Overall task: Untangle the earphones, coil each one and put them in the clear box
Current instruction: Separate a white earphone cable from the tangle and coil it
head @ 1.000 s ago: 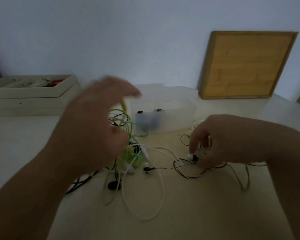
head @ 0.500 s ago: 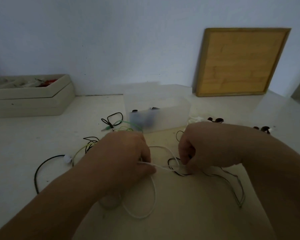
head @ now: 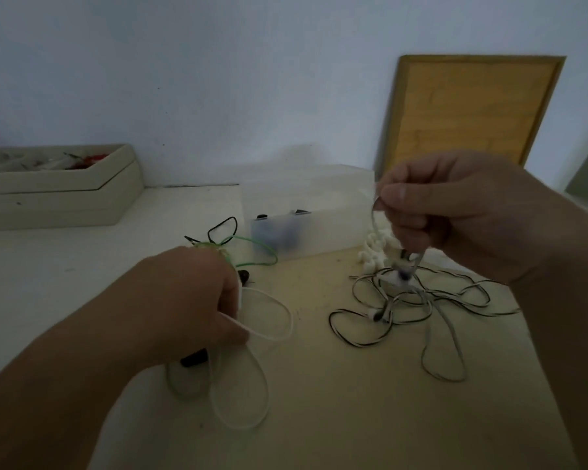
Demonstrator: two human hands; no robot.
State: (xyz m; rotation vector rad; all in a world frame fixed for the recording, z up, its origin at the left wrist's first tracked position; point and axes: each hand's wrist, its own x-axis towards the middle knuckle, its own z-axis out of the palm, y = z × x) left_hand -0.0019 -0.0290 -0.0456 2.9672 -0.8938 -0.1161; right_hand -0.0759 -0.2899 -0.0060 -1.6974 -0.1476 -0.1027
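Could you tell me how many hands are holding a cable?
2: the left hand grips the white cable low at centre; the right hand pinches a grey cable, raised at right.

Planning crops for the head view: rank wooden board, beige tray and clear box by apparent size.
Largest: wooden board. Then beige tray and clear box, about equal; the tray runs off the left edge, so unranked.

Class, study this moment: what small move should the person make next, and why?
Probably raise the right hand a little, drawing the grey cable it pinches out of the striped tangle: its lower end runs into that knot, while the left hand grips the white cable apart from it.
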